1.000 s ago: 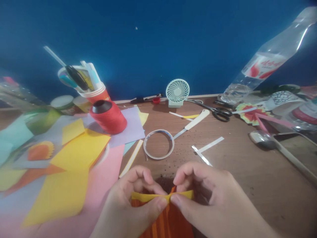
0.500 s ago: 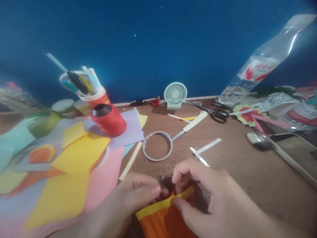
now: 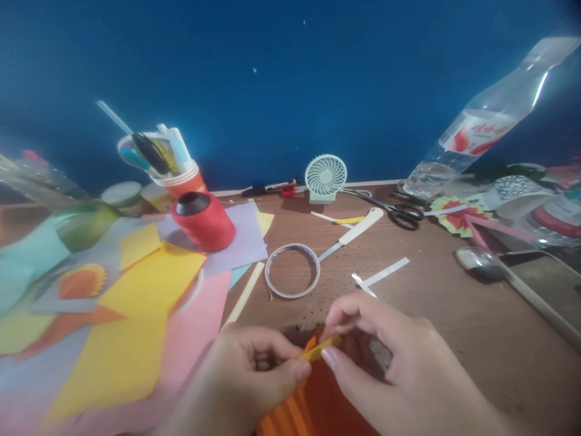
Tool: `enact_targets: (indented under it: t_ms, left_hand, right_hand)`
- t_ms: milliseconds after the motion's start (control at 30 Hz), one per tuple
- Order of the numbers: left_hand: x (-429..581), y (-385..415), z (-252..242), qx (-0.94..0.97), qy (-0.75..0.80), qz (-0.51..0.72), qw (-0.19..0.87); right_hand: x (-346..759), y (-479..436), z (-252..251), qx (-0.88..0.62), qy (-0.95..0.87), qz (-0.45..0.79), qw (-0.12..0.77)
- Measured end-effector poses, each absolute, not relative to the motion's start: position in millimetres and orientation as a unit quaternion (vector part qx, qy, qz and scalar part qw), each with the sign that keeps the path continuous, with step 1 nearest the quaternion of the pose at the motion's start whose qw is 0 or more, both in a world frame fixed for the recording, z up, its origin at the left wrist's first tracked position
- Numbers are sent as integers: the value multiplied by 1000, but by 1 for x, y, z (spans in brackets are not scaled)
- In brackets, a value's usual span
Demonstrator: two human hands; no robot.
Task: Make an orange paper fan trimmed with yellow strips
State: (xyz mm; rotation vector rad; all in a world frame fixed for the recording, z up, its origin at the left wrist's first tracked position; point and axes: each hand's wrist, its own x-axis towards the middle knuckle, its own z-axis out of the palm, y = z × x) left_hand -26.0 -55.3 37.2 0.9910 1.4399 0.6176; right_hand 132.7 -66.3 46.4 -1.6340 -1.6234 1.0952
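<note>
A pleated orange paper piece (image 3: 313, 402) with a yellow top edge lies low in the middle of the wooden table (image 3: 454, 303). My left hand (image 3: 247, 378) pinches the left end of that yellow edge between thumb and fingers. My right hand (image 3: 390, 363) pinches the same edge from the right, thumb underneath and fingers curled over it. The two hands meet at the folded yellow tip. Most of the paper's lower part runs out of the frame.
Yellow, pink and lilac paper sheets (image 3: 149, 284) cover the left. Behind them stand a red thread spool (image 3: 204, 221) and a cup of pens (image 3: 167, 163). A tape ring (image 3: 292, 270), white-handled knife (image 3: 354, 230), scissors (image 3: 399, 213), small fan (image 3: 325, 177), plastic bottle (image 3: 476, 130) and spoon (image 3: 494, 269) lie beyond.
The yellow edge, spread wide between my hands a second ago, is now gathered into a narrow fold. My hands have closed in on each other around it.
</note>
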Motion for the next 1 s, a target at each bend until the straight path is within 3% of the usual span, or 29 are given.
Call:
enact_targets:
  t_ms: [567, 1000]
  left_hand:
    - [-32, -57, 28, 442, 614, 278, 592]
    - [-32, -61, 26, 485, 633, 247, 550]
  right_hand:
    - [132, -53, 43, -580, -435, 617, 305]
    - [132, -54, 45, -620, -450, 563, 310]
